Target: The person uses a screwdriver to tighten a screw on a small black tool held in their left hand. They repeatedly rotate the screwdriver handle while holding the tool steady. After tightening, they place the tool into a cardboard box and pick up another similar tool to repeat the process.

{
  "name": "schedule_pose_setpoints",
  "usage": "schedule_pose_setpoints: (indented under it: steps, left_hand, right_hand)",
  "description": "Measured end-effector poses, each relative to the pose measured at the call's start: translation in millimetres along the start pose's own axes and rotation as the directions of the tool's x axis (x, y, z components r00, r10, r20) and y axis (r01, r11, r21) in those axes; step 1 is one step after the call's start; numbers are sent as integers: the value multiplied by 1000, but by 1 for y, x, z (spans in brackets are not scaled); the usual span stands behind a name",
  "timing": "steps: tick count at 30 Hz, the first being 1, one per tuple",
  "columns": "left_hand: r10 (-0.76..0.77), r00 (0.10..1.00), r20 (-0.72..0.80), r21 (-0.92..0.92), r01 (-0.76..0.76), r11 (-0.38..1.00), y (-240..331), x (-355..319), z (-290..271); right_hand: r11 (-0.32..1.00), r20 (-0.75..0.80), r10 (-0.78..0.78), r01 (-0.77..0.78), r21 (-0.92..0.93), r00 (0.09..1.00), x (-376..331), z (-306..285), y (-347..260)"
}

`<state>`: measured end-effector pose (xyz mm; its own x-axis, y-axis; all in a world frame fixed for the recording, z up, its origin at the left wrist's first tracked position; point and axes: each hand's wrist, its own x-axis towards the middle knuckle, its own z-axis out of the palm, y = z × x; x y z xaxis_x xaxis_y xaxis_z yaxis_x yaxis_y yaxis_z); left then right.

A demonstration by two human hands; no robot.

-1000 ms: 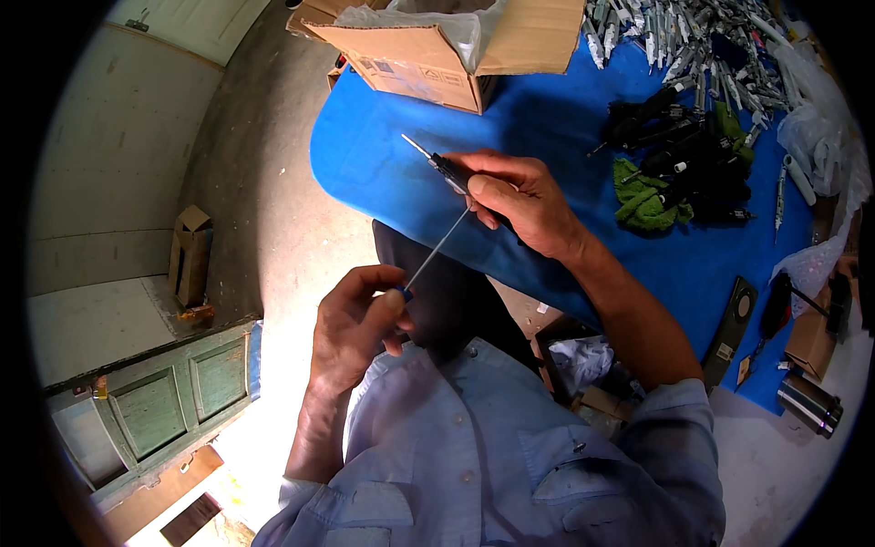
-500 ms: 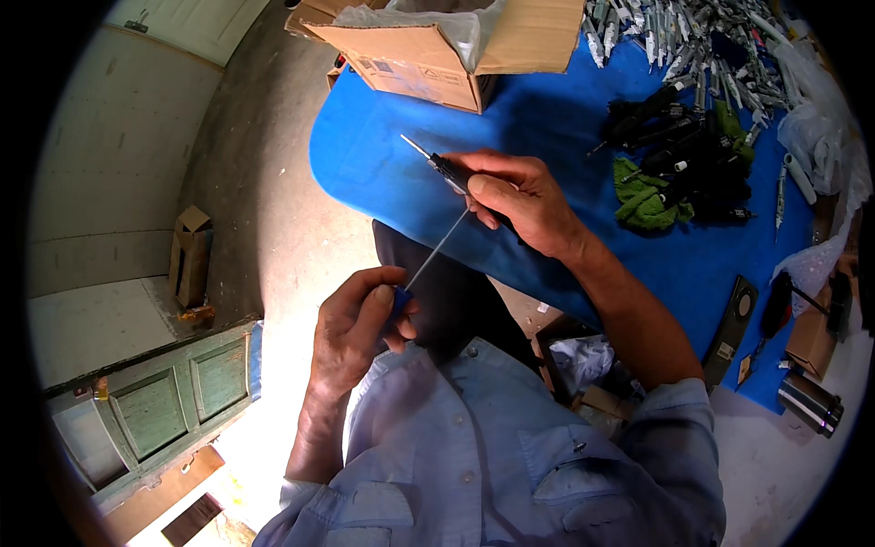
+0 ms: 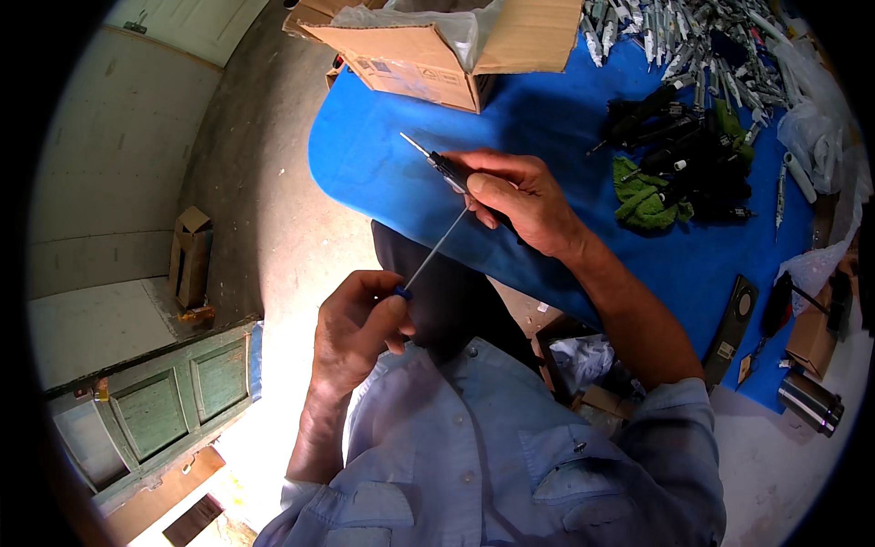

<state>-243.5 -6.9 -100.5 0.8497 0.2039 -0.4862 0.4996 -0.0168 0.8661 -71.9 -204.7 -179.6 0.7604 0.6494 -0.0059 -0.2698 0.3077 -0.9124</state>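
My left hand (image 3: 360, 324) is closed around the blue handle of a screwdriver (image 3: 437, 248), most of the handle hidden by the fingers. Its thin metal shaft slants up to the right, and the tip meets the underside of a black pen-shaped tool (image 3: 447, 170), close to my right thumb. My right hand (image 3: 524, 201) grips that tool by its body, covering much of it. A slim light-coloured rod sticks out of the tool's upper left end. Both hands are held over my lap at the near edge of the blue-covered table (image 3: 365, 173).
An open cardboard box (image 3: 415, 64) lined with plastic stands at the table's far side. Many grey pen-like tools (image 3: 674, 41) are heaped far right; black tools (image 3: 684, 155) lie with a green cloth (image 3: 647, 201). A metal cylinder (image 3: 809, 401) and a dark flat bar (image 3: 731, 328) sit at right.
My left thumb and fingers have shifted on the screwdriver's handle, the thumb now farther over its top. My right hand and the black tool have hardly moved.
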Motion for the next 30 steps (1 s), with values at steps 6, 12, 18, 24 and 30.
schedule_pose_setpoints:
  steps: [6, 12, 18, 24, 30]
  left_hand:
    - [-32, 999, 40, -47, 34, 998, -4, 3, -5]
    - [60, 998, 9, 74, -60, 995, 1, -1, 0]
    - [69, 998, -10, 66, -68, 996, -5, 1, -2]
    - [5, 999, 51, -54, -2, 999, -7, 3, -3]
    - [13, 1000, -17, 22, -12, 1000, 4, -1, 4]
  right_hand:
    - [1000, 17, -10, 10, -1, 1000, 1, -1, 1]
    - [1000, 8, -6, 6, -15, 1000, 0, -1, -1]
    - [1000, 9, -7, 7, 9, 1000, 0, 0, -1]
    - [1000, 16, -22, 22, -10, 1000, 1, -1, 0]
    - [1000, 0, -12, 12, -7, 1000, 1, -1, 1]
